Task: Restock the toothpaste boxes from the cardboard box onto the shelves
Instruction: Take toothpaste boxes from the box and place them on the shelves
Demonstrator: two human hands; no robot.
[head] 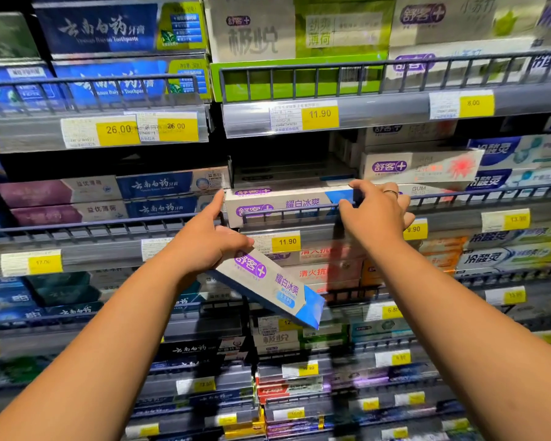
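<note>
- The left hand (204, 243), just left of centre, has its lower fingers (233, 241) curled round the top end of the held box (277, 288). This white-and-blue toothpaste carton hangs tilted toward 5 o'clock from the palm. Carried like this it looks parked, ready to go up next while the hand does other work.
- One finger of that hand is straight and points to 12 o'clock. Its tip is against the left end of the shelf box (296, 203), apparently to square that end.
- The right hand (376, 214), at 3 o'clock from the left one and wearing a ring (390, 193), pinches the right end of the shelf box. Its fingers curl over the top and the thumb sits low by the rail. With a hand at each end, the carton can be shifted straight rather than skewed.
- The rail (290, 211), a low wire fence along the shelf's front edge, crosses the lower face of the shelf box. It keeps stock from sliding off, so cartons likely have to be lifted over it.
- At 6 o'clock from the shelf box, a price tag (287, 241) reads 11.90.
- The shelf box matches the held box in print, so I judge this slot is where the held one belongs.
- Further back, at 1 o'clock, a red-starred box (420, 168) sits askew on its stack.
- The cardboard box is out of view.
</note>
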